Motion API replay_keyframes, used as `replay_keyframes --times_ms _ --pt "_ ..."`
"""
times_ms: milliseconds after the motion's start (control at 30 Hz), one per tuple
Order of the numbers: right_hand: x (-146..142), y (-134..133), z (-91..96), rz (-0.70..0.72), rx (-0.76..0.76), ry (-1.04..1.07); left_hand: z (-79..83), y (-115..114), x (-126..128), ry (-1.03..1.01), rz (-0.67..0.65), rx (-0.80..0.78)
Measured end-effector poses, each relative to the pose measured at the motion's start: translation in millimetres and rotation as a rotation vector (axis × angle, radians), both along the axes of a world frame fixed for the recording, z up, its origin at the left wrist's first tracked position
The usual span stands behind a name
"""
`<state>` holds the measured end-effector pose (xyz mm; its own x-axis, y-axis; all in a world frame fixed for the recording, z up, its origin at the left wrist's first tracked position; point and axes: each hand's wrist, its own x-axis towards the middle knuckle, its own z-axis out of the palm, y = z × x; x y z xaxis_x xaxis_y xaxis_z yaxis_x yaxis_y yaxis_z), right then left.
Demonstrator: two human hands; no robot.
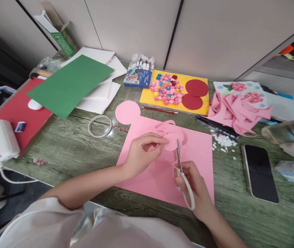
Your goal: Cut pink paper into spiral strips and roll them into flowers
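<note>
Pink paper disc (171, 143) sits pinched at its left edge by the left hand (144, 150), above a pink sheet (147, 179); the right hand (194, 182) grips white-handled scissors (180, 164), blades at the disc's right edge. A curled offcut (172, 121) just beyond suggests trimming is partly done, some rim perhaps remaining. Farther out, one larger pink circle (127, 112) and two red circles (196, 88) lie already cut.

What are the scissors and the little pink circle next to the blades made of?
The scissors have blades that look like smooth metal, being thin and silvery-grey. Their white handles are probably plastic. The pink circle looks like matte paper or thin card, flat without glare; I can't tell which.
</note>
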<state>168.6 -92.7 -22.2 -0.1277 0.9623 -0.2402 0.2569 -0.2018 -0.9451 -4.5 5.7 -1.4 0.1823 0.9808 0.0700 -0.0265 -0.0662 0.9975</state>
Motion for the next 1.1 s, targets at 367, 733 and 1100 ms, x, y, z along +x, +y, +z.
replay_keyframes --times_ms 367,733,1100 --pt "0.3 1.8 1.3 0.030 -0.009 -0.069 0.0 0.5 0.6 -0.064 -0.012 -0.004" --pt "-1.5 2.1 4.3 0.020 0.014 -0.016 0.4 -2.1 1.6 0.005 -0.086 -0.034" --pt "1.0 0.6 4.2 0.027 -0.020 -0.001 3.5 -1.8 0.8 0.025 -0.067 -0.045"
